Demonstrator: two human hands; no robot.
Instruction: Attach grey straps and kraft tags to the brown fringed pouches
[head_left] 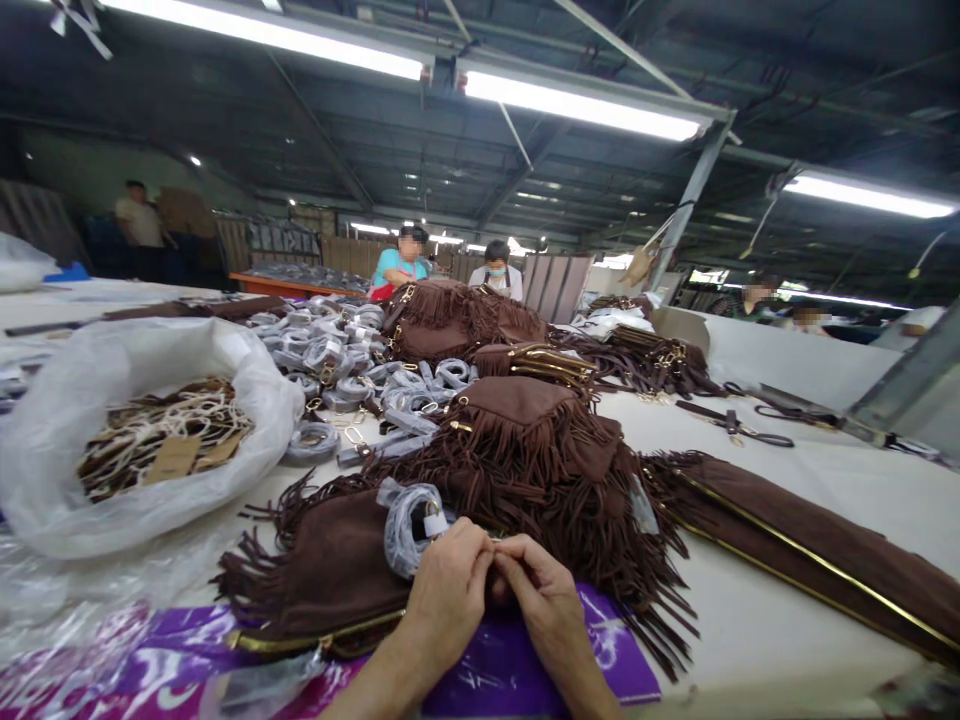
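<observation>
Fingertips of the left hand [452, 577] and right hand [541, 582] are being held almost together, thumbs and forefingers pinching a small piece [494, 540], mostly hidden, its kind not discernible. Brown fringed bag [322, 565] is being seen lying at 9 o'clock from the hands, a plastic-wrapped coil [395, 528] resting on it at 10 o'clock; a fringed pile [544, 455] is being observed at 1 o'clock, purple plastic [480, 665] at 6 o'clock.

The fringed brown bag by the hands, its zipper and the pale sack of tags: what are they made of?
Fringed brown bag: perhaps suede or imitation, judging by its matte, soft-looking surface. Zipper: likely metal, given its shiny gold finish. Pale sack: apparently thin plastic, being translucent and crinkled.
</observation>
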